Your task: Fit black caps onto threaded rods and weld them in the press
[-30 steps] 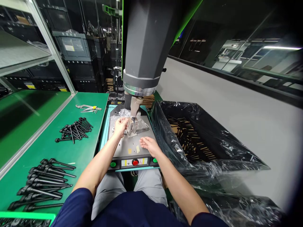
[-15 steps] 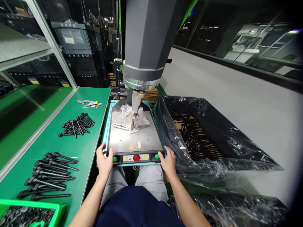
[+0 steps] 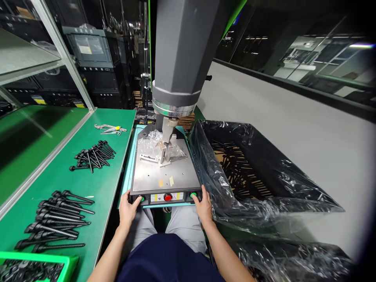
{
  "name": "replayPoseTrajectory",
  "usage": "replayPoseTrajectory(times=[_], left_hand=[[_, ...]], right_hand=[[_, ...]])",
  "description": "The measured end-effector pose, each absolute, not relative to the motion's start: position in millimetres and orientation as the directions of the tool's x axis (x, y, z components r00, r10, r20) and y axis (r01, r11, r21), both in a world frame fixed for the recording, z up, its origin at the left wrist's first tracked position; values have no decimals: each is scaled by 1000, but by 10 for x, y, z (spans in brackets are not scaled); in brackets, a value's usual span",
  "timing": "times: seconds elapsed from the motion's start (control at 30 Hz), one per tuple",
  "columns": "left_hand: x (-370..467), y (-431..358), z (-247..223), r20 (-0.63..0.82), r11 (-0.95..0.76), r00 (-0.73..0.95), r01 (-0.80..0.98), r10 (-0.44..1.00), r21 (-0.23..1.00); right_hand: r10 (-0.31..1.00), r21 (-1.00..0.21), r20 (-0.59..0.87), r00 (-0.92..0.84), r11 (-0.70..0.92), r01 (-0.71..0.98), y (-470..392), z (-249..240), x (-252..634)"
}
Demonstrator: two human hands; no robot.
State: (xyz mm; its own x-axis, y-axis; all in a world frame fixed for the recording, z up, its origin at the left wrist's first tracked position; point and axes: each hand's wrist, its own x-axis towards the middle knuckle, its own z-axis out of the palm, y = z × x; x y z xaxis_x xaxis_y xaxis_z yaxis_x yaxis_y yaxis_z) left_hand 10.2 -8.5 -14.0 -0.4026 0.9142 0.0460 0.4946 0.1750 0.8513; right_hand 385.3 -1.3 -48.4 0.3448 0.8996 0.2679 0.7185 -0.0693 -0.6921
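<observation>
Machine (image 3: 179, 51): stood between green bench (image 3: 101, 192) and lined bin (image 3: 205, 172). Reached to both front corners, with the left hand (image 3: 127, 213) half-open, thumb laid on left button (image 3: 142, 198), and the right hand (image 3: 205, 209) half-open too, thumb laid on right button (image 3: 193, 194). Had hold of nothing loose in either. Bent fingers around the corners, probably to brace the thumbs. Being so far apart, likely put both hands well clear of the tip (image 3: 168, 131). Looked dark grey and faceted, with a shiny ring above the pale tip. Pointed down at metal fixture (image 3: 163, 156), beside crumpled clear film (image 3: 154, 141). Showed tape patches on steel plate (image 3: 149, 170) and red button (image 3: 167, 197) in front.
</observation>
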Motion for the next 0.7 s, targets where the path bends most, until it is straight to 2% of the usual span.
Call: replayPoseTrajectory(times=[0.1, 0.2, 0.33, 0.5, 0.6, 0.7], left_hand=[[93, -109, -101, 8, 186, -371, 484, 929, 855], [125, -138, -29, 18, 189, -409, 460, 912, 868], [240, -113, 166, 123, 126, -478, 455, 870, 881], [425, 144, 515, 260, -63, -419, 429, 870, 901], [547, 396, 720, 258, -129, -400, 322, 880, 938], [659, 698, 916, 181, -135, -376, 147, 909, 980]], right_hand=[[916, -710, 224, 332, -80, 699, -39, -488, 3866], [924, -724, 204, 325, -82, 685, -53, -473, 3886], [927, -736, 193, 321, -80, 672, -51, -452, 3894], [925, -775, 171, 339, -86, 626, -38, -422, 3891], [909, -792, 205, 364, -65, 608, -40, -308, 3866], [844, -784, 323, 429, -16, 621, -35, -82, 3765]])
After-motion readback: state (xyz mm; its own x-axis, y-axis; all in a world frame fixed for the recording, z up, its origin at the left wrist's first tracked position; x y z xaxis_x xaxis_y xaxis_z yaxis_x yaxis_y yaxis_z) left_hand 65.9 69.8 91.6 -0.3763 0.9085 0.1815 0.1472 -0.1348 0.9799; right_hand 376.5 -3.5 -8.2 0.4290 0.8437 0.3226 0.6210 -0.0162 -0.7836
